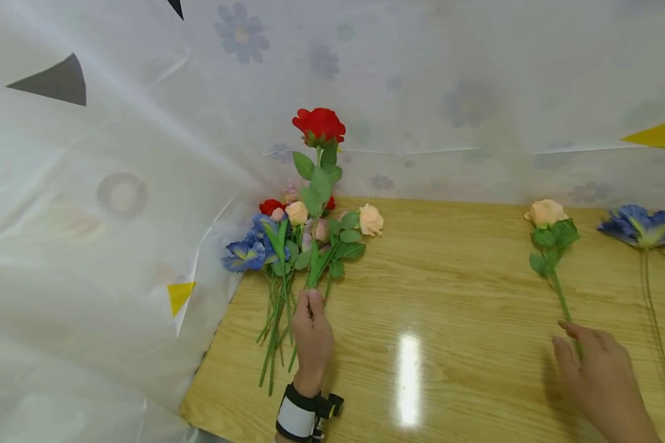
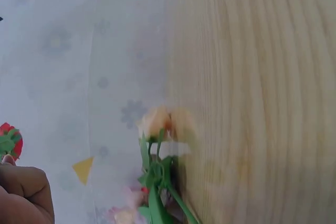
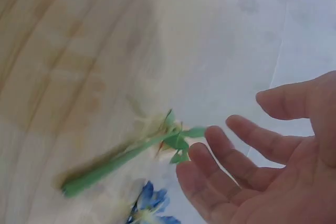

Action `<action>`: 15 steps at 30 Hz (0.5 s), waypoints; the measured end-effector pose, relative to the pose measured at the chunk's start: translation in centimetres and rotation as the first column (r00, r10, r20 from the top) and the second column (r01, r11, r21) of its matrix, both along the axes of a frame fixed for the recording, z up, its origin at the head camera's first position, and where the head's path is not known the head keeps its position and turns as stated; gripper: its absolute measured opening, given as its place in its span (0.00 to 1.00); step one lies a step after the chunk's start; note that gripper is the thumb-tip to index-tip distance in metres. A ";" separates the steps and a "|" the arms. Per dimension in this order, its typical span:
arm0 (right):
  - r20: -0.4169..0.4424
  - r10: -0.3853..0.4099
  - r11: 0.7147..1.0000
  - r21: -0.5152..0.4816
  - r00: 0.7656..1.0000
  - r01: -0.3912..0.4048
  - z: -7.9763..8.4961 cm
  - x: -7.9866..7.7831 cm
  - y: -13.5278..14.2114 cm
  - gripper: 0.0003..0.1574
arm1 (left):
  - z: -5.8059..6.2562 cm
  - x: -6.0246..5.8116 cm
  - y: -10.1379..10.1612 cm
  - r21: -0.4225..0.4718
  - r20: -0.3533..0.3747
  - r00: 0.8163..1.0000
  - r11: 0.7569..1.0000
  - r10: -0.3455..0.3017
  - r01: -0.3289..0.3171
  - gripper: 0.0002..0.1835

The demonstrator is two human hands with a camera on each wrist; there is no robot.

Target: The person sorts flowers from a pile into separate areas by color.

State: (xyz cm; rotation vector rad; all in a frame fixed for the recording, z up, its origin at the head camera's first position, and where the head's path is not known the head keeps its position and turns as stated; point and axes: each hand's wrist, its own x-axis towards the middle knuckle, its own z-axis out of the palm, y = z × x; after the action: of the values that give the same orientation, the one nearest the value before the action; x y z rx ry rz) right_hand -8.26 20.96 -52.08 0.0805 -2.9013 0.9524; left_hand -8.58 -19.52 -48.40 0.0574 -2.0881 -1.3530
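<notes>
Left of centre in my head view, the left hand [image 1: 313,338] pinches the red rose [image 1: 321,183] by its stem; lower right, the right hand [image 1: 604,369], fingers parted, grips nothing beside the peach rose [image 1: 547,237] on the grained wooden table [image 1: 454,295]. I judge both light and stiff-stemmed, best held there, sparing soft, ruffled petals.

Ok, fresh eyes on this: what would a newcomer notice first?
Probably the bright red flower with green leaves, its stem pinched in the left hand, standing out against the pale flower-printed sheet. Next, the peach rose with a green stem on the light wood-grain table, the right hand by its stem. Then the large blue flower at the head view's right edge.
</notes>
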 end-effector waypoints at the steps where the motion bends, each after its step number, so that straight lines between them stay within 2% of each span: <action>1: -0.024 0.016 1.000 -0.022 1.000 -0.016 0.1 0.1 -0.4 0.27 | 0.1 0.0 0.5 0.006 -0.011 1.000 1.000 -0.011 0.011 0.12; 4: -0.068 0.061 0.995 -0.076 0.996 -0.066 0.7 0.4 -1.7 0.23 | 0.2 0.0 2.1 0.012 -0.059 0.996 0.998 -0.068 0.068 0.12; 6: -0.091 0.103 0.986 -0.124 0.991 -0.114 1.2 0.5 -2.8 0.21 | -0.6 -0.2 2.6 0.004 -0.089 0.991 0.995 -0.100 0.101 0.12; 9: -0.134 0.161 0.969 -0.166 0.978 -0.182 1.8 0.7 -4.6 0.19 | -0.4 -0.1 3.7 -0.020 -0.138 0.977 0.987 -0.160 0.159 0.12; 12: -0.176 0.206 0.950 -0.201 0.963 -0.240 2.2 1.0 -6.3 0.17 | -0.1 0.0 4.7 -0.034 -0.174 0.957 0.972 -0.234 0.231 0.13; 15: -0.179 0.239 0.933 -0.230 0.954 -0.277 2.7 1.3 -7.9 0.17 | 0.0 0.2 5.8 -0.048 -0.204 0.920 0.942 -0.335 0.332 0.13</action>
State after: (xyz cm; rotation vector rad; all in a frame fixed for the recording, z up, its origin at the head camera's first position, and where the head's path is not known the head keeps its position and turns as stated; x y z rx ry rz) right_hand -7.00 13.07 -49.35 0.5044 -2.6509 1.2885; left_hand -8.40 -13.68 -48.35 -0.4496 -1.9855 -1.4692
